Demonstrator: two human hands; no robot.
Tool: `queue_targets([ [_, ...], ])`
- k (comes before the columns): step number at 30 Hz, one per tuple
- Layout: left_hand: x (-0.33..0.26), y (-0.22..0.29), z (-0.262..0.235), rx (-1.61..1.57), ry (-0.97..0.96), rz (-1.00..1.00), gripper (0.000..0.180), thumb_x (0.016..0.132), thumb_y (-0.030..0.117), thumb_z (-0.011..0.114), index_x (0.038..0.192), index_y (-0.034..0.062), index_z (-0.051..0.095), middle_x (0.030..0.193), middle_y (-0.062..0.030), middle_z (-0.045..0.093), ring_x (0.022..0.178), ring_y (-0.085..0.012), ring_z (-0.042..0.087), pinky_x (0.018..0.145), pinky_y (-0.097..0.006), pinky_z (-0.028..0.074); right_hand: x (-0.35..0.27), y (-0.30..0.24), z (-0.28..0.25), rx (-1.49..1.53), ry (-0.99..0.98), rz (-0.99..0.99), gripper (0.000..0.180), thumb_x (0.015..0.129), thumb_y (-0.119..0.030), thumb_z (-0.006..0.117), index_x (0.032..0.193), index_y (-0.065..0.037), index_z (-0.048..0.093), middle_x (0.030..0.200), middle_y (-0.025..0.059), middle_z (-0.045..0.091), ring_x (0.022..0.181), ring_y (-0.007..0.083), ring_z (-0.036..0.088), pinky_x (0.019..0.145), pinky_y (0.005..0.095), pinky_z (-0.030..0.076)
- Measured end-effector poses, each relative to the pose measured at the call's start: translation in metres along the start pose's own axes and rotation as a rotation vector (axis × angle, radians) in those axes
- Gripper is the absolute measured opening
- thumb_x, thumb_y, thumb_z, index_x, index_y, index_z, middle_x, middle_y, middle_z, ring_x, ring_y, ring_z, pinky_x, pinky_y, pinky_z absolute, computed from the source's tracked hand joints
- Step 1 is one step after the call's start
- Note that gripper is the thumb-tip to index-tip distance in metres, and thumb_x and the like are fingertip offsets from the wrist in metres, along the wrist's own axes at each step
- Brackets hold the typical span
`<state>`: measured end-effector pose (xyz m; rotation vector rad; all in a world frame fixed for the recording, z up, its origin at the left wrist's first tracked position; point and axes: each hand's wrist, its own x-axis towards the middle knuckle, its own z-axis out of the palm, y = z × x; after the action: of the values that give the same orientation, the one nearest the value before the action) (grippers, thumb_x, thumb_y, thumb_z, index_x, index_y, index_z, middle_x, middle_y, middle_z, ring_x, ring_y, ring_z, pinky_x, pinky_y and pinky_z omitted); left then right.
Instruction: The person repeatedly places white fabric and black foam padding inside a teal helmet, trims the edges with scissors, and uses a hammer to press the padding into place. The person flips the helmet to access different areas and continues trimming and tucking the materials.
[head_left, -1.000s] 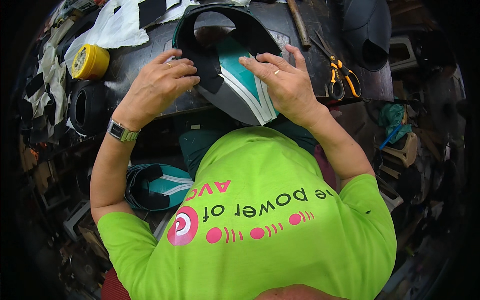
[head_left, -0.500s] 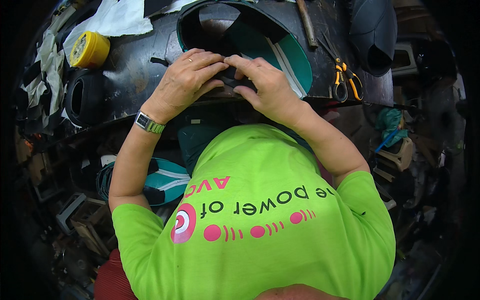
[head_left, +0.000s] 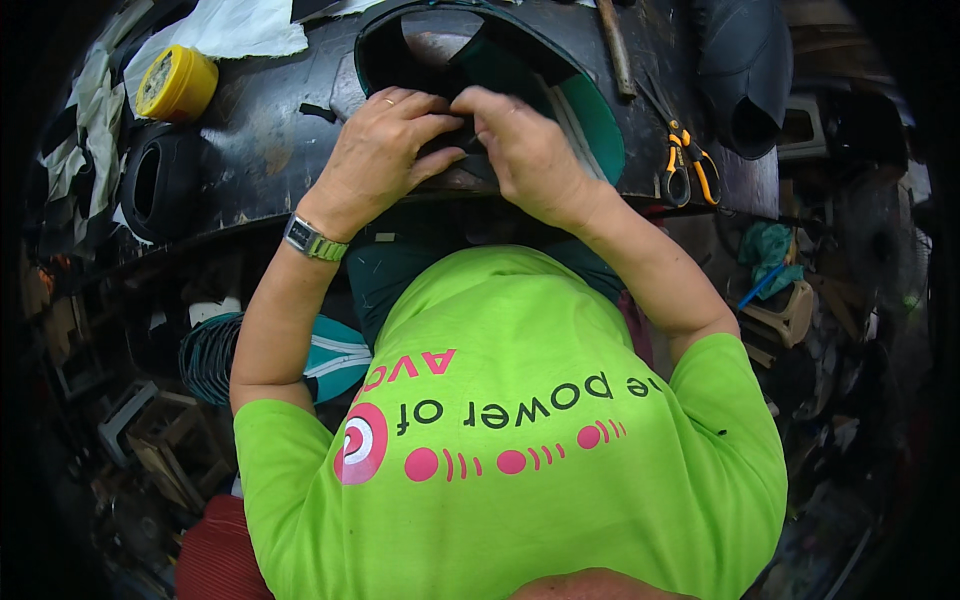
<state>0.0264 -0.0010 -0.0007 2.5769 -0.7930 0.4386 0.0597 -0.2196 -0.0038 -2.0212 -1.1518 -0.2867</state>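
A black and teal shoe upper [head_left: 598, 125] with white stripes lies curved in a loop at the table's near edge. At its near black edge, my left hand [head_left: 385, 150] is closed, with fingers and thumb on either side of the dark material. My right hand [head_left: 528, 155] is just beside it, fingers curled in and slightly blurred; whatever its fingertips pinch is hidden. The fingertips of both hands are close together but apart. A watch [head_left: 315, 238] is on my left wrist.
Orange-handled scissors [head_left: 690, 165] and a wooden handle [head_left: 615, 45] lie on the dark table [head_left: 265, 150] to the right. A black upper [head_left: 745, 70] stands beyond them. At left are a yellow tub [head_left: 178, 85], another black upper [head_left: 165, 190] and white cloth. Teal uppers [head_left: 340, 352] sit beside my left elbow.
My right hand has drawn back slightly from the left, its fingers curling more. The left hand has shifted a little to the right. The shoe upper stays in place.
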Motion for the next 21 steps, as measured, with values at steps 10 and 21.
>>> queue_targets([
  [10, 0.020, 0.003, 0.009, 0.070, 0.024, -0.070, 0.019, 0.086, 0.019, 0.075, 0.097, 0.0044, 0.072, 0.093, -0.0118, 0.069, 0.090, -0.0330, 0.066, 0.085, -0.042, 0.052, 0.008, -0.005, 0.002, 0.460, 0.132, 0.487, 0.040, 0.092, 0.011, 0.060, 0.129, -0.003, 0.053, 0.098, 0.0092, 0.063, 0.086, 0.0138, 0.063, 0.076, 0.0288, 0.055],
  [21, 0.028, 0.004, 0.010, 0.129, -0.058, -0.049, 0.019, 0.089, 0.016, 0.073, 0.105, 0.0063, 0.068, 0.096, -0.0146, 0.070, 0.091, -0.0340, 0.067, 0.084, -0.043, 0.053, -0.091, 0.027, -0.131, -0.584, 0.094, 0.563, 0.051, 0.091, -0.008, 0.072, 0.139, -0.005, 0.056, 0.127, 0.0174, 0.063, 0.116, 0.0359, 0.060, 0.096, 0.0429, 0.051],
])
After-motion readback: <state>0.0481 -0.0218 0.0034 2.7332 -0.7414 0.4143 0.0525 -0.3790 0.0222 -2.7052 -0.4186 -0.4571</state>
